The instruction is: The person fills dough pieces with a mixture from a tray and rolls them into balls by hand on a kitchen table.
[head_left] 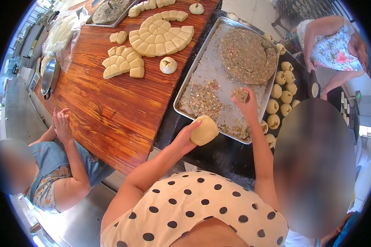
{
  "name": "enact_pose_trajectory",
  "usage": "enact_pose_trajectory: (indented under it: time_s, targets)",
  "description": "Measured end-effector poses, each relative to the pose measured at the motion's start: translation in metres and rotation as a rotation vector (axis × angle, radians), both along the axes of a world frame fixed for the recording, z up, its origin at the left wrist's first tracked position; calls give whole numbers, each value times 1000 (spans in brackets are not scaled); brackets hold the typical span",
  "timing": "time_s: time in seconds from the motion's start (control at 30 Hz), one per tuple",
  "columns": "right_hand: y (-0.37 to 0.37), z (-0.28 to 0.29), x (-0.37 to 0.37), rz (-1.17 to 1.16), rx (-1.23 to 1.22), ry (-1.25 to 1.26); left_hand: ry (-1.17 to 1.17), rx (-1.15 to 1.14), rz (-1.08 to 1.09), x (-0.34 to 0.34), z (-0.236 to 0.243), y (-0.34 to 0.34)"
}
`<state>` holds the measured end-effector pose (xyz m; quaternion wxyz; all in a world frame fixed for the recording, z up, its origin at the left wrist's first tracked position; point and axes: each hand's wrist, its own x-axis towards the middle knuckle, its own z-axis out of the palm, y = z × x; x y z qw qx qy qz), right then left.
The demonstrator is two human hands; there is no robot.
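My left hand point(184, 138) holds a flattened round of pale dough point(205, 131) just off the near edge of a metal tray point(213, 48). Over the tray, my right hand point(248, 108) has its fingers closed around a clump of brownish, flecked filling point(239, 95). Beyond it, a large round mound of the same filling point(245, 53) covers the tray's far part. A looser patch of filling point(205, 99) lies on the tray's left side. Gathered dough balls point(286, 97) stand in rows along the tray's right side.
Cut dough pieces point(160, 39) and a filled dough ball point(168, 65) lie on the wooden table point(111, 107). A metal bowl point(49, 76) and plastic bag point(62, 41) sit at its left edge. Co-workers stand at left point(66, 168), far right point(329, 53) and close right point(315, 164).
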<state>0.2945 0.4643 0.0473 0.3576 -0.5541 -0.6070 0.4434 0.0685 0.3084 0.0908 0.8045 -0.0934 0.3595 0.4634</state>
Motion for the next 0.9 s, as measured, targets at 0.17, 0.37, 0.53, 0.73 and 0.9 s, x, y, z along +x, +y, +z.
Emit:
enact_pose_trajectory:
  time_s: [0.17, 0.37, 0.53, 0.73, 0.9]
  targets:
    - [-90, 85, -32, 8, 119, 196, -156, 160, -36, 34, 1, 36]
    - [-116, 76, -25, -80, 322, -44, -139, 268, -134, 63, 41, 49]
    - [-126, 91, -11, -148, 326, 92, -17, 244, -172, 75, 44, 44]
    - [-137, 76, -24, -599, -161, 1092, 6, 263, -133, 94, 57, 40]
    - [-134, 85, -39, -733, -65, 940, 167, 336, -52, 116, 63, 25]
